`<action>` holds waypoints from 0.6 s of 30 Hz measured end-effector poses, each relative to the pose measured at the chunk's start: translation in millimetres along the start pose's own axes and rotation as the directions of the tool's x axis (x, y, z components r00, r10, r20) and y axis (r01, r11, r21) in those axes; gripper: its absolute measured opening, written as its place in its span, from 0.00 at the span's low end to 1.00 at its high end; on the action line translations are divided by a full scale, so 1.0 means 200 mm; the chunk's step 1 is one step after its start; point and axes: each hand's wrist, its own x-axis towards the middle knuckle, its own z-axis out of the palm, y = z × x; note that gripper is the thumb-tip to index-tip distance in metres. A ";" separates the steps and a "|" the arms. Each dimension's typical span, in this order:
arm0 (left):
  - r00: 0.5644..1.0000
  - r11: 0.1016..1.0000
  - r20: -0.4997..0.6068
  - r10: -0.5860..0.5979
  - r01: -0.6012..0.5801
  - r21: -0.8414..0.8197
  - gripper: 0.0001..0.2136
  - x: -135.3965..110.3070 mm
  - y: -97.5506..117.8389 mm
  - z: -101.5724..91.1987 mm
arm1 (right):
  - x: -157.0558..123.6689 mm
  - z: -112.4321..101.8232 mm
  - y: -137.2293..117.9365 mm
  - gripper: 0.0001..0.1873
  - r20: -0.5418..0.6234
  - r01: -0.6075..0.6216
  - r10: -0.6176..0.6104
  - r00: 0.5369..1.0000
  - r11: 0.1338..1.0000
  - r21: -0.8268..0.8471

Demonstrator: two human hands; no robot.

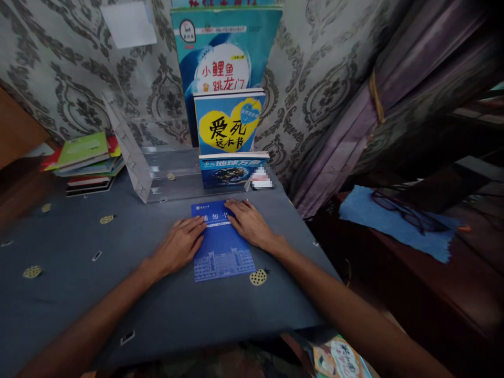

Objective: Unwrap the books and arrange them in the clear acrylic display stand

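Note:
A thin blue booklet (222, 252) lies flat on the grey tablecloth (79, 273). My left hand (179, 245) rests on its left edge, fingers stretched flat. My right hand (249, 222) lies flat on its upper right corner, fingers spread. Neither hand grips anything. Just behind the booklet stands a clear acrylic stepped rack (137, 157) with three books upright in tiers: a small dark blue one (230, 170) in front, a blue and yellow one (228, 123) in the middle, a tall teal one (224, 52) at the back.
A stack of flat books (84, 163) lies at the far left of the table. Patterned wallpaper is behind. A purple curtain (394, 94) hangs on the right. Glasses rest on a blue cloth (394, 220) on a dark wooden surface to the right. Another book (338, 359) lies below the table's front edge.

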 end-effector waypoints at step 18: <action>0.998 0.995 -0.060 -0.022 0.016 -0.096 0.16 0.16 -0.17 0.06 | -0.01 0.02 0.01 0.22 -0.011 0.020 -0.019 1.000 1.000 0.017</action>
